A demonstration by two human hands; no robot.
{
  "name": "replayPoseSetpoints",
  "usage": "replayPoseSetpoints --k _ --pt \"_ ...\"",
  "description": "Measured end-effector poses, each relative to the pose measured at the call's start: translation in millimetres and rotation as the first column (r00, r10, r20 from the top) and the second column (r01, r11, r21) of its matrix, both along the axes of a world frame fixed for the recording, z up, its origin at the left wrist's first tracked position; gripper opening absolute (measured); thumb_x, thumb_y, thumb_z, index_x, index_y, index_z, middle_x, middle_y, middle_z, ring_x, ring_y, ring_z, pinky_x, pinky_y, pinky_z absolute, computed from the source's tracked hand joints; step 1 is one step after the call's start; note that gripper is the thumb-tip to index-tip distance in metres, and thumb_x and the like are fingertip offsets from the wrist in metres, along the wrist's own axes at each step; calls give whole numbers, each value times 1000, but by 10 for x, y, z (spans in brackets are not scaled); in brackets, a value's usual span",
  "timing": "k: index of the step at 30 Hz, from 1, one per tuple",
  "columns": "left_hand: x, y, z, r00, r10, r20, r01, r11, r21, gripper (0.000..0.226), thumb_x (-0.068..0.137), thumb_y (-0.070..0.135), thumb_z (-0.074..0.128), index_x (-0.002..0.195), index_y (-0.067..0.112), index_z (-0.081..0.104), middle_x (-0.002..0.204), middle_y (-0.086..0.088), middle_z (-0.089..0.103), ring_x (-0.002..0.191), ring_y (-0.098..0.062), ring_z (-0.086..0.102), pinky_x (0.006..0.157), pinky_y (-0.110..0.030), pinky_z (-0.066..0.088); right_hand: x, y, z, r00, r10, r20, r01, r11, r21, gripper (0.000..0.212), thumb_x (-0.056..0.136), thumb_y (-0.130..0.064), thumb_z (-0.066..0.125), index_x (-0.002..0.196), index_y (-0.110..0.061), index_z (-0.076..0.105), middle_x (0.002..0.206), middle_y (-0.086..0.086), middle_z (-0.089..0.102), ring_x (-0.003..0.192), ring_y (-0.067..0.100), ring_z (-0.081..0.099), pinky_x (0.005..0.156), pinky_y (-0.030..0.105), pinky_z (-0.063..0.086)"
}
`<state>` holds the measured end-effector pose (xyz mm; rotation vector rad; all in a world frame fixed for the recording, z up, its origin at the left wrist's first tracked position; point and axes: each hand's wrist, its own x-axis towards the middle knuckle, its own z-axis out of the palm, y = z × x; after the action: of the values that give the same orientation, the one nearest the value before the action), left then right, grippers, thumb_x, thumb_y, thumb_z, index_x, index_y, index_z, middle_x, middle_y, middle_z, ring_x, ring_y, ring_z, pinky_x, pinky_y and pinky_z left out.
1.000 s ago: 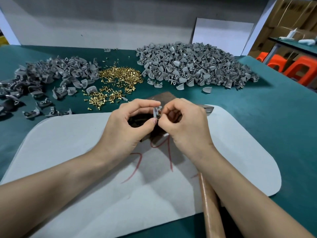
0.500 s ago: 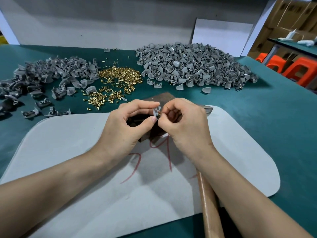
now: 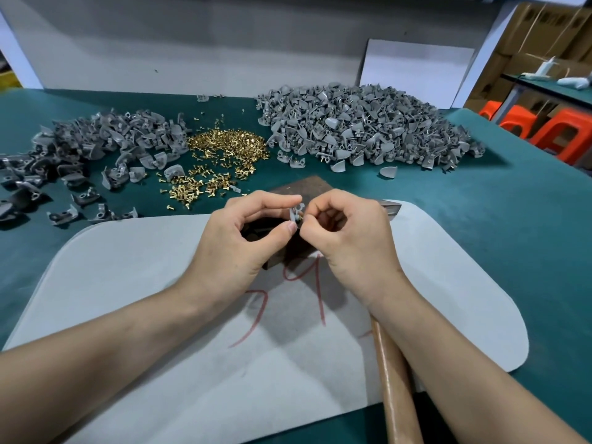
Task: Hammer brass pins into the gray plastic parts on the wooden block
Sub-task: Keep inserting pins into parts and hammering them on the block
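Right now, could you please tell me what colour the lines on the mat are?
The lines are red, shown in the head view.

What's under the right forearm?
A hammer on the gray mat: its handle shows beside the forearm, its head tip past the right hand. The stretch between is hidden.

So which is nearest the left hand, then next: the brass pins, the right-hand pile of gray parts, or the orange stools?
1. Brass pins, just beyond the left hand.
2. Right-hand pile of gray parts, back right.
3. Orange stools, beyond the table.
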<state>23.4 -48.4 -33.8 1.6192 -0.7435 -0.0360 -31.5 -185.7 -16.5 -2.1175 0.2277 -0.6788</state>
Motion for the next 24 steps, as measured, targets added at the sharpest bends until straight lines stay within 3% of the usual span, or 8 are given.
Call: replayPoseSetpoints --k 3,6,17,24 --pt "5 1 6 1000 6 -4 -6 1000 -3 32 81 11 72 99 38 69 92 14 72 105 -12 62 94 -28 47 -5 6 5 1000 3 15 -2 999 -32 13 74 -12 70 66 -21 64 60 -9 56 58 12 49 70 40 47" --pt "7 -2 17 1000 5 -10 -5 1000 -1 31 81 12 72 99 37 69 93 17 72 103 -8 62 95 -26 47 -4 3 18 1000 -2 25 5 992 -126 12 74 -11 70 68 -21 64 67 -3 60 62 15 53 70 45 48" --pt "23 2 6 1000 -1 -12 0 1000 -4 32 81 11 72 99 37 69 93 16 72 104 -11 61 95 -28 47 -10 -10 32 1000 20 4 -19 989 -144 13 75 -9 68 70 -20 64 70 -2 60 65 15 53 73 48 47" --pt "11 -3 15 1000 1 -24 -2 1000 -17 32 81 7 72 99 34 69 94 17 73 96 4 63 87 -11 44 2 -22 21 1000 25 10 -23 993 -120 16 75 -8 68 68 -21 64 70 0 63 63 14 53 70 43 48"
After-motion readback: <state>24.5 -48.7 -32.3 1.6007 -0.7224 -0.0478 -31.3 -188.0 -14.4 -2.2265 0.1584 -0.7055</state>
